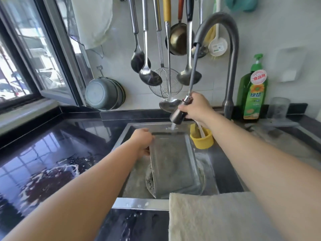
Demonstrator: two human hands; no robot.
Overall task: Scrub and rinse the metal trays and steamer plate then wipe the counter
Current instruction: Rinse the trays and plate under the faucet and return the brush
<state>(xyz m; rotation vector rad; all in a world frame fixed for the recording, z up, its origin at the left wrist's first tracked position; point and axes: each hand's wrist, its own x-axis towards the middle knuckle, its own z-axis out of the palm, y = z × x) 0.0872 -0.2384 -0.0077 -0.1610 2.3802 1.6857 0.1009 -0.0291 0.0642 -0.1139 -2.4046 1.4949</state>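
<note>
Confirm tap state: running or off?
Running. A white stream leaves the pull-out spray head, gripped by the right hand, and hits the top edge of the tilted metal tray.

we face a pale tiled wall [271,32] beyond the hands, with ladles and a strainer [165,84] hung above them. left of the hands, a dark-framed window [26,54] lets daylight onto the glossy black counter [43,145]. a green soap bottle [252,91] stands to their right.
</note>
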